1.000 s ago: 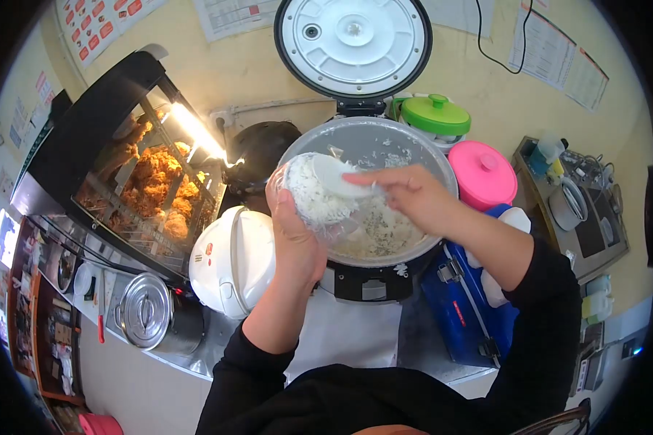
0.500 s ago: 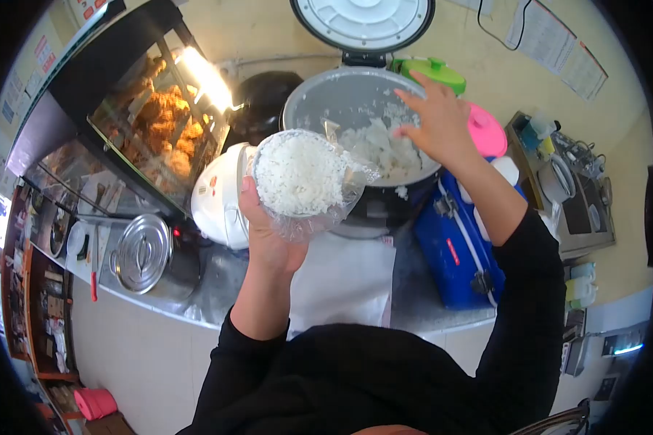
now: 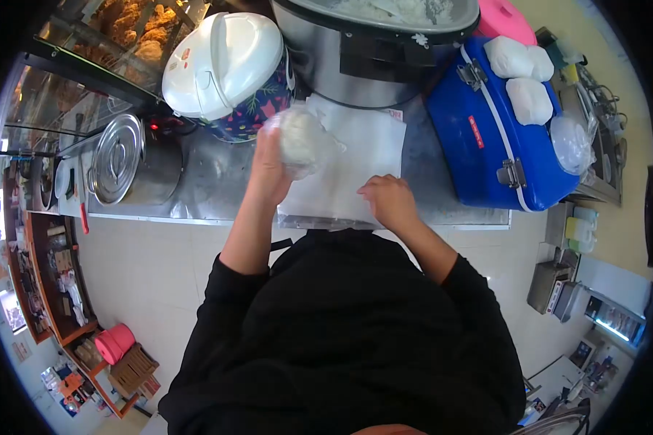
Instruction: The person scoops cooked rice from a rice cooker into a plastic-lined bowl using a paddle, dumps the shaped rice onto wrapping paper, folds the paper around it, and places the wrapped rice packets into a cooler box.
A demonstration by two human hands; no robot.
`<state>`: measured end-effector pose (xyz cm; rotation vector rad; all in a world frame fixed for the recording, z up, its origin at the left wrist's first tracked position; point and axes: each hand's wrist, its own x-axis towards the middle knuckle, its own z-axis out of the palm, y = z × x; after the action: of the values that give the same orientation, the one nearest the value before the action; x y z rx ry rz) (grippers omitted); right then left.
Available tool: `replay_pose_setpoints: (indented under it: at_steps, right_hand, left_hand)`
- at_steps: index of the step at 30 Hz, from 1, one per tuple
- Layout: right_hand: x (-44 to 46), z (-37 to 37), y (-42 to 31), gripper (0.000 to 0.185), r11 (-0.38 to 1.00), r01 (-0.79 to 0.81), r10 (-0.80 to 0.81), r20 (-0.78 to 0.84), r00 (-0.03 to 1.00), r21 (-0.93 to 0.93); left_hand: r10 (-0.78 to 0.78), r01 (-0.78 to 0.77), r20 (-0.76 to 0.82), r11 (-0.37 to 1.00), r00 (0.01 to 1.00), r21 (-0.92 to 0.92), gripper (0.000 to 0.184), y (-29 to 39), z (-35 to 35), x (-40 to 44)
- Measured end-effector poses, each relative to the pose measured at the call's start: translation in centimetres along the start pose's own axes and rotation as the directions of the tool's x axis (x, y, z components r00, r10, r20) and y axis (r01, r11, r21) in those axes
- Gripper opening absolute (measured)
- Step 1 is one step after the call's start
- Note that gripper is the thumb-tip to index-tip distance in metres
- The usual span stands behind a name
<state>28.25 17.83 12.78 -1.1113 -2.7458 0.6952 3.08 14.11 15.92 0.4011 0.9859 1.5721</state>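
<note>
My left hand (image 3: 270, 170) is closed around a plastic-wrapped portion of white rice (image 3: 302, 143), raised above the counter and slightly blurred. Under it lies white paper (image 3: 352, 163) on the steel counter. My right hand (image 3: 394, 203) is over the paper's front right part, with its fingers curled and drawn together. Whatever may be between those fingertips is too small to make out. Beyond the paper stands a large rice cooker (image 3: 384, 54), with cooked rice (image 3: 395, 10) showing in its pot.
A white-lidded, flower-patterned container (image 3: 228, 65) stands left of the paper. Further left is a lidded steel pot (image 3: 120, 159). On the right, a blue cooler (image 3: 486, 123) carries several white wrapped bundles (image 3: 530, 101). Fried food (image 3: 149, 32) fills a glass case at upper left.
My view has tipped down toward the counter's front. My left hand has brought the rice nearer to me, over the paper. My right hand has left the cooker and closed its spread fingers.
</note>
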Motion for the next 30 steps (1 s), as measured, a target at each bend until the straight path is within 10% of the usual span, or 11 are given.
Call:
replay_pose_setpoints:
  at_steps: [4,9,16,24,30]
  right_hand:
    - [-2.4,3.5,0.5,0.019,0.999,-0.031,0.032,-0.111,0.993,0.014]
    - [-3.2,4.2,0.5,0.021,0.998,-0.027,0.018,-0.147,0.989,-0.056]
    - [-2.3,3.1,-1.3,0.017,0.997,0.081,-0.081,-0.096,0.992,-0.004]
    - [-1.4,4.6,-2.1,0.032,0.975,0.217,-0.218,-0.049,0.975,-0.039]
    - [-1.2,5.8,-1.1,0.026,0.928,0.333,-0.356,-0.129,0.926,-0.168]
  left_hand:
    - [0.424,-0.433,0.257,0.397,0.869,0.809,0.059,-5.2,0.5,1.3]
    - [0.103,-0.581,0.654,-0.371,0.749,0.724,0.058,-8.4,2.0,1.2]
    - [0.308,-0.64,0.631,-0.085,0.712,0.764,0.028,-8.1,0.0,1.3]
    - [0.487,-0.474,0.14,0.676,0.862,0.563,0.008,-8.8,-2.8,1.0]
    - [0.308,-0.232,-0.263,0.93,0.914,0.284,0.008,-6.1,-4.6,-0.4]
